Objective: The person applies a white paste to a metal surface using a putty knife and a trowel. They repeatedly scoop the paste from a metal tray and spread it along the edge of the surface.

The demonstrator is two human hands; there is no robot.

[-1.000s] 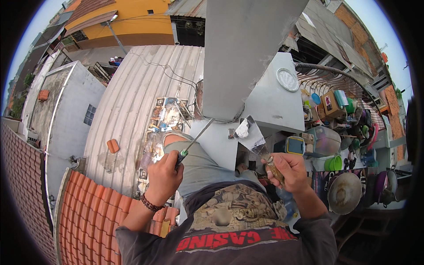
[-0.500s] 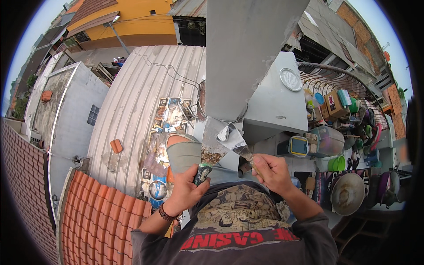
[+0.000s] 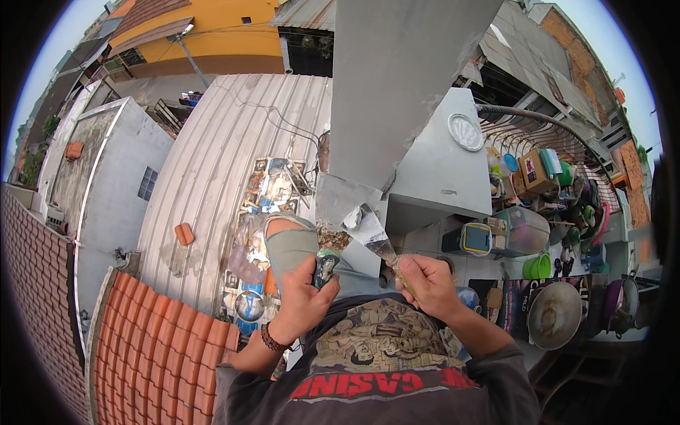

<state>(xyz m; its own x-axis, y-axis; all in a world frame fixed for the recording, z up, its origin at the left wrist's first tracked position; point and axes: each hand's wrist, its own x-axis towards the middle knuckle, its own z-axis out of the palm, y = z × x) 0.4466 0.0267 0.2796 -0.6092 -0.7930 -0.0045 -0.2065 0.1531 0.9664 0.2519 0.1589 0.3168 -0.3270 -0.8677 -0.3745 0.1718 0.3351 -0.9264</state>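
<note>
My left hand (image 3: 306, 292) is closed around the dark green handle of a wide scraper (image 3: 343, 199). Its broad grey blade points away from me and looks rusty close to the handle. In my right hand (image 3: 430, 285) is a narrower putty knife (image 3: 384, 248), gripped by its worn, light-coloured handle. A dab of whitish paste (image 3: 354, 217) sits near the tip of that knife. The knife's tip overlaps the wide blade in view; whether they touch I cannot tell. Just beyond both tools stands a grey plastered pillar (image 3: 389, 92).
A white round lid (image 3: 465, 132) lies on the grey ledge (image 3: 439, 163) right of the pillar. Below at right are plastic bins, a green bucket (image 3: 537, 265) and a large pan (image 3: 557, 313). To the left spreads a metal roof (image 3: 205, 163), with orange tiles (image 3: 156, 333) nearer me.
My right hand and the putty knife have shifted slightly left and toward me. The wide scraper has turned a little in my left hand, its handle now more upright.
</note>
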